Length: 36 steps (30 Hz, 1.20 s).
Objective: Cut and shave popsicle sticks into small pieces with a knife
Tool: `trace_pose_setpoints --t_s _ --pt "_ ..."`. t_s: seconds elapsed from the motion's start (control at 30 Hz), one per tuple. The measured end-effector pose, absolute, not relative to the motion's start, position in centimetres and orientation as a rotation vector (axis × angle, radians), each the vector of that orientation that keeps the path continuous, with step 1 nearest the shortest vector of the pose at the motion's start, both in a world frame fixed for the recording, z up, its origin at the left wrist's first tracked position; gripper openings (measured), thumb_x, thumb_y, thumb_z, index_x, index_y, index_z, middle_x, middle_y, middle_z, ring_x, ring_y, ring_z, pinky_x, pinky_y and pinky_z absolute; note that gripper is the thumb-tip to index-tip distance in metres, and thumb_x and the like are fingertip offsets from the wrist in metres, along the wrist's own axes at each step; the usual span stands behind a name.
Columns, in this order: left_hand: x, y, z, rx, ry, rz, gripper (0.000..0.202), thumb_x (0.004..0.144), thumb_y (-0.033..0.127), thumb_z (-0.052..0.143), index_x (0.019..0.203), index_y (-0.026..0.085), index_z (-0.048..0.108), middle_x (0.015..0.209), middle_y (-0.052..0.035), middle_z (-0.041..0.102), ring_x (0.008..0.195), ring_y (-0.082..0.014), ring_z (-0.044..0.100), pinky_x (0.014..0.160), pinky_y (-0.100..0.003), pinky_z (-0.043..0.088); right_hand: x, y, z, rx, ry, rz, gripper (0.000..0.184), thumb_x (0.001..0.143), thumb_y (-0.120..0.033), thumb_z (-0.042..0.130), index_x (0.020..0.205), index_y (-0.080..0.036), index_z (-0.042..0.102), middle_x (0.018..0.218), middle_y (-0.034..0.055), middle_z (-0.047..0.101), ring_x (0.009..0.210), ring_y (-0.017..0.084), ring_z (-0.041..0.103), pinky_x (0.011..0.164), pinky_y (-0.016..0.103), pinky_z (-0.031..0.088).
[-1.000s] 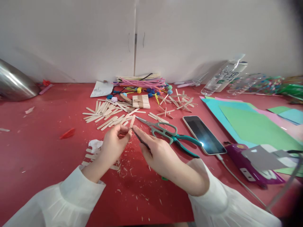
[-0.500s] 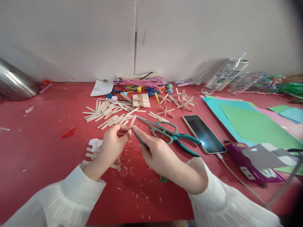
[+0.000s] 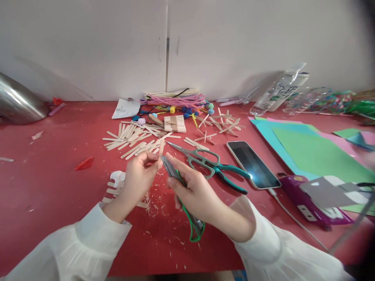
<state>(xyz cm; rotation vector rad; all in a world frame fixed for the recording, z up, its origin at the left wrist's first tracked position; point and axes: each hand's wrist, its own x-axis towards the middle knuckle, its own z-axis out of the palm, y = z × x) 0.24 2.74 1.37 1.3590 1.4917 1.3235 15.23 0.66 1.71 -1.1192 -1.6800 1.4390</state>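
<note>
My left hand (image 3: 138,177) pinches a short wooden craft stick (image 3: 161,150) upright above the red table (image 3: 52,187). My right hand (image 3: 191,191) grips a green-handled utility knife (image 3: 183,197), its blade end at the foot of the stick and its green loop hanging below the palm. Wood shavings (image 3: 155,203) lie scattered under both hands. Both arms wear white sleeves.
A heap of craft sticks (image 3: 131,140), a glued stick panel (image 3: 174,124) and pipe cleaners (image 3: 175,102) lie behind. Teal scissors (image 3: 211,166), a phone (image 3: 253,164) on a cable, coloured paper sheets (image 3: 310,152), a purple device (image 3: 310,203) and a plastic bottle (image 3: 277,93) sit right. A metal bowl (image 3: 17,103) stands far left.
My right hand has turned and dropped slightly, so the knife's green handle and loop now show below the palm. The left hand still holds the stick at about the same spot.
</note>
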Motion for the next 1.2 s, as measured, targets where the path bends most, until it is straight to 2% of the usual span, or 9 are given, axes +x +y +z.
trace_pose_setpoints --t_s 0.13,0.27,0.43,0.53,0.63,0.77,0.87,1.0,1.2 --pt "0.36 2.73 1.50 1.338 1.484 1.339 0.014 0.064 0.029 0.063 0.066 0.017 0.058 0.066 -0.0011 0.061 0.061 -0.0142 0.056 0.058 -0.025 0.045 14.78 0.63 2.23 -1.043 -1.463 1.639 0.059 0.082 -0.014 0.045 0.138 -0.025 0.032 0.069 -0.0054 0.053 0.035 0.005 0.051 0.034 0.018 0.041" --pt "0.36 2.69 1.52 1.318 1.481 1.358 0.016 0.064 0.030 0.064 0.067 0.017 0.056 0.066 -0.0009 0.061 0.061 -0.0144 0.057 0.058 -0.025 0.046 14.75 0.73 2.24 -1.033 -1.433 1.659 0.058 0.082 -0.016 0.045 0.138 -0.025 0.032 0.068 -0.0051 0.054 0.036 0.007 0.052 0.033 0.019 0.041" --pt "0.25 2.67 1.47 1.336 1.485 1.363 0.016 0.063 0.030 0.065 0.066 0.018 0.056 0.064 0.0000 0.062 0.061 -0.0142 0.057 0.060 -0.025 0.047 15.26 0.76 1.65 -1.116 -1.829 1.154 0.056 0.082 -0.015 0.044 0.137 -0.022 0.037 0.059 -0.0048 0.052 0.043 0.010 0.052 0.043 0.024 0.046" --pt "0.18 2.71 1.34 1.332 1.489 1.354 0.016 0.064 0.032 0.065 0.067 0.018 0.057 0.064 -0.0006 0.063 0.062 -0.0146 0.058 0.059 -0.025 0.047 15.51 0.92 1.64 -1.111 -1.986 0.928 0.054 0.081 -0.015 0.042 0.135 -0.019 0.040 0.075 0.0024 0.065 0.052 0.013 0.056 0.051 0.028 0.050" --pt "0.13 2.77 1.05 1.324 1.509 1.337 0.018 0.064 0.033 0.066 0.069 0.018 0.057 0.063 -0.0003 0.062 0.060 -0.0144 0.057 0.055 -0.024 0.046 15.62 1.07 1.56 -1.092 -2.058 0.793 0.054 0.081 -0.014 0.039 0.135 -0.018 0.040 0.093 0.0072 0.068 0.060 0.015 0.059 0.060 0.030 0.051" --pt "0.15 2.75 0.75 1.365 1.539 1.312 0.015 0.067 0.031 0.064 0.070 0.018 0.059 0.066 -0.0006 0.064 0.062 -0.0147 0.058 0.057 -0.025 0.045 15.64 1.02 1.42 -1.128 -2.136 0.703 0.056 0.082 -0.014 0.036 0.137 -0.012 0.037 0.094 0.0117 0.068 0.067 0.018 0.062 0.063 0.034 0.051" --pt "0.34 2.62 1.01 1.424 1.591 1.286 0.010 0.067 0.028 0.062 0.067 0.018 0.060 0.067 -0.0010 0.064 0.064 -0.0153 0.058 0.060 -0.026 0.045 15.61 0.91 1.56 -1.156 -2.094 0.807 0.055 0.081 -0.014 0.038 0.136 -0.012 0.039 0.085 0.0093 0.068 0.064 0.017 0.062 0.060 0.032 0.051" --pt "0.67 2.41 1.58 1.434 1.666 1.276 0.005 0.065 0.023 0.059 0.063 0.019 0.058 0.065 -0.0005 0.064 0.062 -0.0159 0.059 0.060 -0.026 0.047 15.45 0.87 1.66 -1.163 -1.894 1.157 0.054 0.082 -0.015 0.042 0.136 -0.018 0.040 0.062 -0.0020 0.058 0.044 0.011 0.054 0.044 0.024 0.047" --pt "0.48 2.52 0.94 1.441 1.638 1.310 0.006 0.065 0.025 0.060 0.066 0.019 0.059 0.066 -0.0007 0.065 0.063 -0.0162 0.060 0.061 -0.027 0.048 15.08 0.94 1.93 -1.100 -1.473 1.651 0.060 0.080 -0.013 0.046 0.138 -0.021 0.034 0.065 -0.0062 0.054 0.032 0.005 0.049 0.031 0.017 0.039"
